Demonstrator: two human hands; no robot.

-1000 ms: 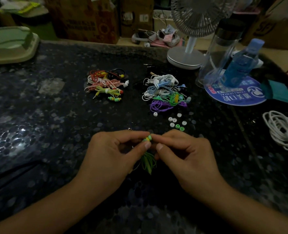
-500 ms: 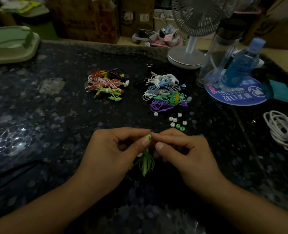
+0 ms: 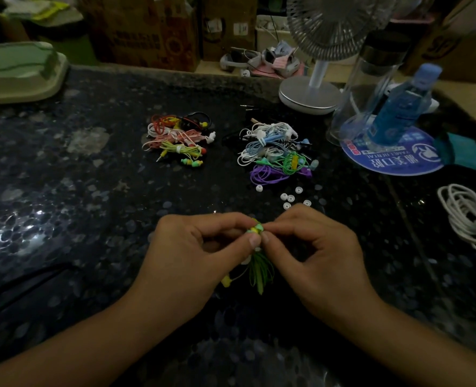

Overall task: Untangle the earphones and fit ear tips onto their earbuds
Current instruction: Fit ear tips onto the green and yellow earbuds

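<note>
My left hand (image 3: 200,252) and my right hand (image 3: 312,252) meet fingertip to fingertip over the dark table, both pinching a small green-and-yellow earbud (image 3: 255,228). Its bundled green cable (image 3: 260,270) hangs below my thumbs, and a yellow earbud (image 3: 226,281) dangles at its lower left. Several loose white ear tips (image 3: 289,198) lie just beyond my right hand. One heap of coiled earphones (image 3: 179,139) in red, pink and yellow sits at centre left, and a second heap (image 3: 275,152) in white, blue, green and purple sits at centre right.
A desk fan (image 3: 310,93) stands at the back. A clear bottle (image 3: 367,88) and a blue bottle (image 3: 401,107) stand on a round blue mat (image 3: 393,160). A white cable coil (image 3: 468,216) lies at the right edge, a green tray (image 3: 19,71) at far left.
Both hands stay together on the earbud. Their fingertips have shifted slightly, and the yellow earbud now shows below my left thumb.
</note>
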